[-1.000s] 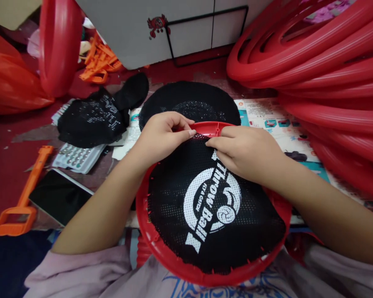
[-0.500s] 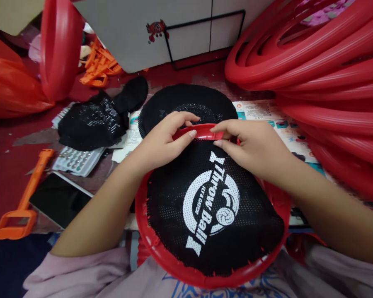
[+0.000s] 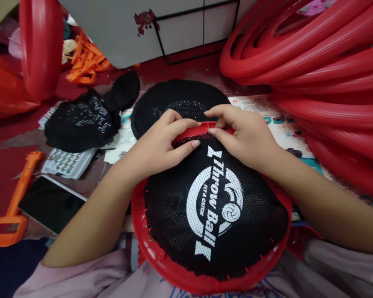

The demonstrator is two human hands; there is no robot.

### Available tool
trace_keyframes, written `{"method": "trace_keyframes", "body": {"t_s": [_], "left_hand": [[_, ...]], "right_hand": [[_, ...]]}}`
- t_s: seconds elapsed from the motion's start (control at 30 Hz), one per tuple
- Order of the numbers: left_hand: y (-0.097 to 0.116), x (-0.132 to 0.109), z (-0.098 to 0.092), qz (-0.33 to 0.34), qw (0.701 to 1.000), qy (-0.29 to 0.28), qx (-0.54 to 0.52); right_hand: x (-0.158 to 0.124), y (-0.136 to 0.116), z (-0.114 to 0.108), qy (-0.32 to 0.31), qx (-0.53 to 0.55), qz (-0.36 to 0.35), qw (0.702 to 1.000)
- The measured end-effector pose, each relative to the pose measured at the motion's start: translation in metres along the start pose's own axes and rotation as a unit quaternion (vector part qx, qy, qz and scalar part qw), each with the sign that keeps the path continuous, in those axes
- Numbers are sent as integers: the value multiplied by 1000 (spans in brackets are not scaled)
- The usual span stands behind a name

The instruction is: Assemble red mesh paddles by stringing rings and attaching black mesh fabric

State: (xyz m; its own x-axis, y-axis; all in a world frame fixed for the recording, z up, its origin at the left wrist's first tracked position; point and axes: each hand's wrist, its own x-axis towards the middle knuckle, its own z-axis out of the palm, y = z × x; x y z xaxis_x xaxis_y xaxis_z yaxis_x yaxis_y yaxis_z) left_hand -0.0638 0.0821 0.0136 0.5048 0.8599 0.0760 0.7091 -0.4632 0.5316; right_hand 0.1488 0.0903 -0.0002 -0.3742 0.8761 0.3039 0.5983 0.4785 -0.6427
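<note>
A red plastic ring (image 3: pixel 149 244) lies tilted in my lap against the table edge. Black mesh (image 3: pixel 170 207) printed "Throw Ball" in white spans it, its edge caught on small pegs along the rim. My left hand (image 3: pixel 164 145) is closed on the far left rim, thumb lying over the mesh. At the far rim, right of the middle, my right hand (image 3: pixel 245 134) has its thumb at the mesh edge and other fingers curled behind the rim; its index finger is raised. Between the hands a strip of bare red rim shows. Behind lies another round black mesh piece (image 3: pixel 180 91).
Stacked red rings (image 3: pixel 298 70) crowd the right side. At left are crumpled black mesh (image 3: pixel 77 120), a calculator (image 3: pixel 68 161), a dark-screened tablet or phone (image 3: pixel 52 203) and an orange plastic handle (image 3: pixel 21 198). Orange pieces (image 3: pixel 87 60) lie farther back, beside a white panel (image 3: pixel 180 37).
My right index finger has lifted off the rim, and the right thumb has shifted slightly left. My left fingers have closed farther over the rim. The ring has turned slightly; the camera view has shifted.
</note>
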Motion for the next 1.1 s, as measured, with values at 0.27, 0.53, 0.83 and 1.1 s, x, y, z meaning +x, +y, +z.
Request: {"method": "trace_keyframes", "body": {"t_s": [0.27, 0.53, 0.83, 1.1], "left_hand": [[4, -1, -11, -28, 999, -27, -28], [1, 2, 2, -23, 997, 14, -74], [0, 6, 10, -30, 997, 58, -31], [0, 7, 13, -32, 996, 80, -13]], "right_hand": [[1, -7, 4, -16, 32, 5, 999], [2, -17, 2, -59, -29, 10, 998], [3, -19, 6, -60, -90, -5, 994], [0, -15, 6, -29, -65, 2, 997]]}}
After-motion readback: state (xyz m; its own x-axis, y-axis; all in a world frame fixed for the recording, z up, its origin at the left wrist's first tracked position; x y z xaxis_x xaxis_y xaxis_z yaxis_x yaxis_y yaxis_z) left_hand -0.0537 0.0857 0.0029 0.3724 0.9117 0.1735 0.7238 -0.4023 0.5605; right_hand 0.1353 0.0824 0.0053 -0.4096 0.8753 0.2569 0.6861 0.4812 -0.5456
